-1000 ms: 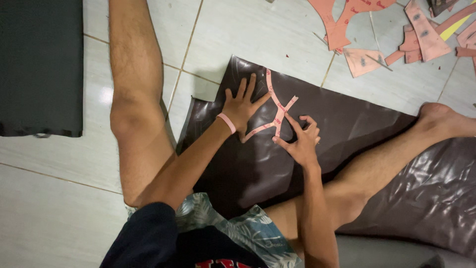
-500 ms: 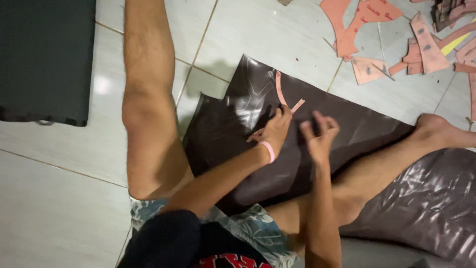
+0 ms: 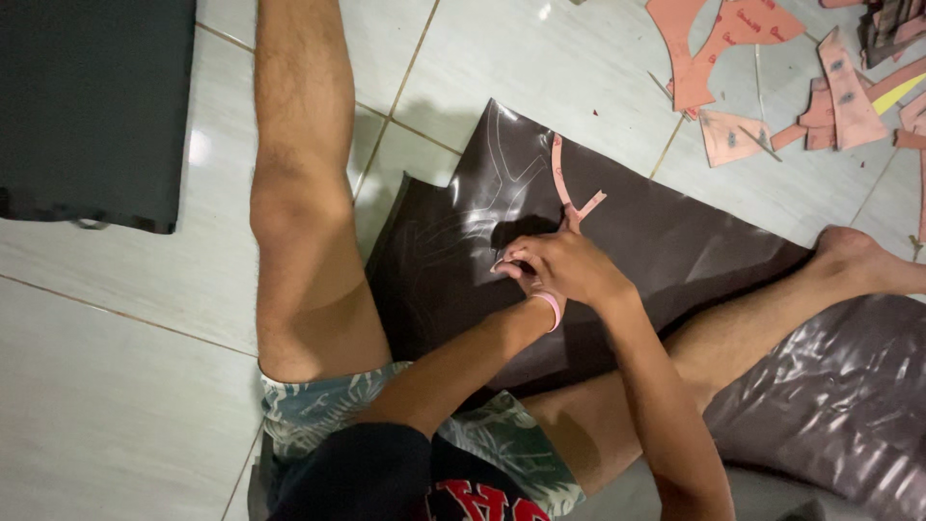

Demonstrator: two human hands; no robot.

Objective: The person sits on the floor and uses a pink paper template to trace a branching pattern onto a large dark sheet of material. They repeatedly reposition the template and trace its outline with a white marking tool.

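I see a dark brown glossy sheet (image 3: 666,241) lying flat on the tiled floor, one corner toward 12 o'clock, faint pale outlines drawn on it near 11 o'clock. A thin pink forked paper template (image 3: 567,188) lies on it, stem running toward 12 o'clock, lower end under my hands.

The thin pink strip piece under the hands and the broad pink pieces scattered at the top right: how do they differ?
The pink strip piece is narrow and forked; the scattered pink pieces are mostly broader, flatter shapes. The strip piece lies on the dark sheet, with the right hand and left hand at its lower end; the scattered pieces lie untouched on the tiled floor. Both look like the same pink card.
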